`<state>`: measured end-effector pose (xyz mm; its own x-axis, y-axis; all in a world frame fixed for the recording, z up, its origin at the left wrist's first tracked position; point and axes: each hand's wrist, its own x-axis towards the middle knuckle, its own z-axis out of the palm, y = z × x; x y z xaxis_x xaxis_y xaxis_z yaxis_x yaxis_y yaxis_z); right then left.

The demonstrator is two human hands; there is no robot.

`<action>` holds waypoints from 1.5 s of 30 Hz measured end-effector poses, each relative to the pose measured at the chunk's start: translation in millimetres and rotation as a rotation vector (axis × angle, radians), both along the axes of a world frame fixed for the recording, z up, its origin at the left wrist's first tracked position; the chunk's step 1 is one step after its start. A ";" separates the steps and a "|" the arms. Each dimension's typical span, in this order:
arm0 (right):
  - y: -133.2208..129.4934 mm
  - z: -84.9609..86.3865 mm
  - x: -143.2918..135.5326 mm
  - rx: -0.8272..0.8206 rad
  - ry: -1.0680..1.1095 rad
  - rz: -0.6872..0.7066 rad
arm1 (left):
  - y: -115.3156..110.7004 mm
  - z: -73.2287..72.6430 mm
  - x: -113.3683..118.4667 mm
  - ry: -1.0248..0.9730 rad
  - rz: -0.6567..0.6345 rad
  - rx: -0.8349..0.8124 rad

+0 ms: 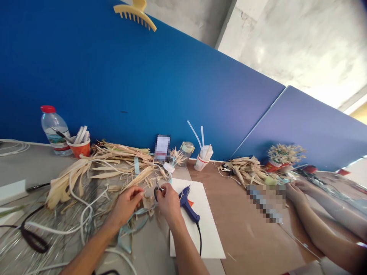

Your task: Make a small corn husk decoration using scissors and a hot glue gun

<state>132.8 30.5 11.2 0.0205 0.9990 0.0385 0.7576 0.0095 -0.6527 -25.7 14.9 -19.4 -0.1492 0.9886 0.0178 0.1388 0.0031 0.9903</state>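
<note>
My right hand (168, 200) is closed on a small pair of scissors (156, 188), its fingers at the dark handles and the blades pointing away from me. To its left, my left hand (129, 202) has thumb and fingers drawn together; whatever is pinched there is too small to make out. Pale scraps of dried husk (148, 202) lie between and below the two hands. Past them, a long pile of dried corn husks (123, 156) stretches along the back of the table. Just right of my right hand, a blue glue gun (187, 206) rests on a white sheet (209, 229).
White cables (83, 217) and clear thin sticks (57, 236) cover the left side. A water bottle (56, 130), a red cup (80, 147), a phone (162, 147), a jar (187, 151) and a white cup (201, 162) line the blue partition (143, 84). Another person's hands (296, 193) work at right.
</note>
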 end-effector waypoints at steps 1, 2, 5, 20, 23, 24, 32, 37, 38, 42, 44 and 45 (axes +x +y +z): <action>1.8 0.2 1.1 0.009 0.041 -0.020 | -1.1 0.4 0.1 0.159 -0.019 0.051; 3.5 0.0 2.2 0.020 0.071 -0.038 | -2.3 1.1 0.2 0.298 -0.037 0.088; 6.7 -3.1 3.9 0.036 0.081 -0.065 | -6.6 5.5 1.5 0.582 -0.123 0.079; 7.3 -12.4 5.5 0.039 -0.104 -0.002 | -10.5 0.9 3.4 1.035 -0.269 0.072; 4.7 -16.6 2.7 0.108 -0.161 0.026 | -12.0 1.1 3.9 1.058 -0.274 0.090; 3.4 -17.5 0.8 0.149 -0.153 0.041 | -12.4 1.4 4.0 1.053 -0.281 0.095; -3.4 -18.1 -11.8 0.186 0.014 0.263 | -7.2 -1.6 -0.6 0.901 -0.147 0.320; -0.3 -12.2 -8.4 -0.067 0.463 0.349 | -6.9 0.9 0.3 0.555 -0.020 0.501; 0.4 -11.7 -8.2 -0.147 0.591 0.357 | -7.7 2.0 1.3 0.497 -0.020 0.492; 2.0 -11.4 -10.3 -0.235 0.937 0.209 | -10.5 6.6 5.4 0.270 0.003 0.314; 1.7 -11.1 -12.0 -0.225 0.996 0.169 | -10.9 8.6 7.6 0.112 0.014 0.212; 1.4 -11.0 -12.8 -0.219 1.010 0.164 | -10.9 9.4 8.7 0.030 0.016 0.172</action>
